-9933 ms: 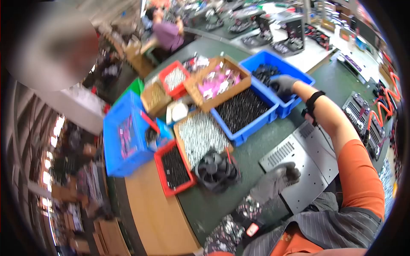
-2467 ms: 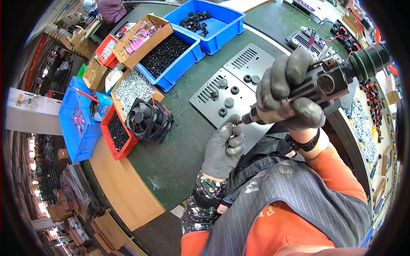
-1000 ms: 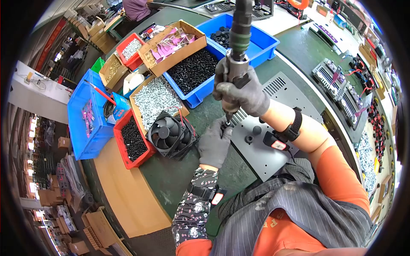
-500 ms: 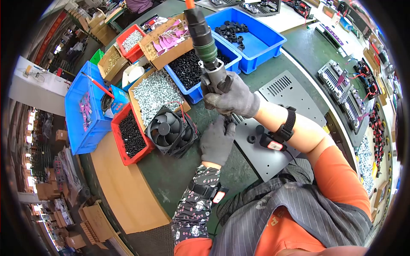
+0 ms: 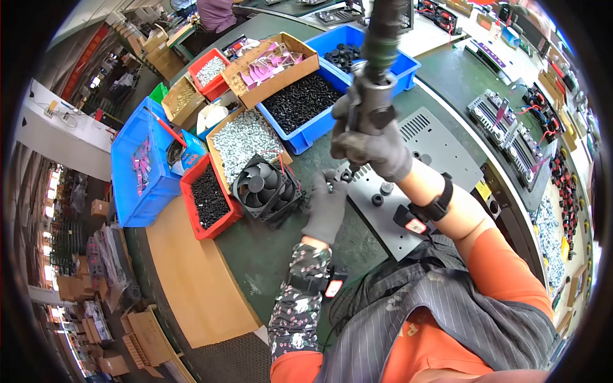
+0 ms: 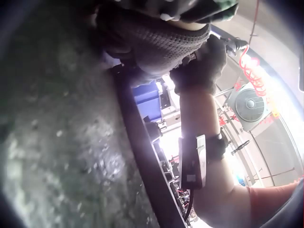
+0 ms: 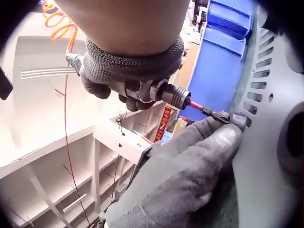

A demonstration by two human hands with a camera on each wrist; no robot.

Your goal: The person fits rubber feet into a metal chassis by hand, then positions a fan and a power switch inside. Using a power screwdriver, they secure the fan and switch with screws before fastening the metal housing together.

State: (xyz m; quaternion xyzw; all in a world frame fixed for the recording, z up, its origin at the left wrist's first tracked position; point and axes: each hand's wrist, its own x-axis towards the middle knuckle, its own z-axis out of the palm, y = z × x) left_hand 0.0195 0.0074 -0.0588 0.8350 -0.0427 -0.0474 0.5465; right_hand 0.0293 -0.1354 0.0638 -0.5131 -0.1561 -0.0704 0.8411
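Note:
My right hand [image 5: 377, 143] grips a pneumatic screwdriver [image 5: 375, 96], its body rising above the plate. In the right wrist view, the driver's bit [image 7: 213, 113] points into a small black rubber foot [image 7: 241, 120] at the slotted edge of the grey metal plate [image 5: 408, 223]. My left hand [image 5: 325, 207] pinches that foot between thumb and fingertips at the plate's corner. Loose rubber feet [image 5: 378, 200] lie farther along the plate. The left wrist view shows the back of my left hand [image 6: 156, 45], its fingertips hidden.
A cooling fan [image 5: 265, 188] stands left of my left hand. Behind are a red bin [image 5: 236, 214] of black screws, a carton of silver screws [image 5: 249, 140], and blue bins [image 5: 306, 137] of black parts. Finished-looking assemblies [image 5: 511, 131] sit at the right.
Earlier my right hand reached into the blue bin, then held the screwdriver at the plate's front edge. Both hands have since moved to the slotted corner; the driver now leans more to the right.

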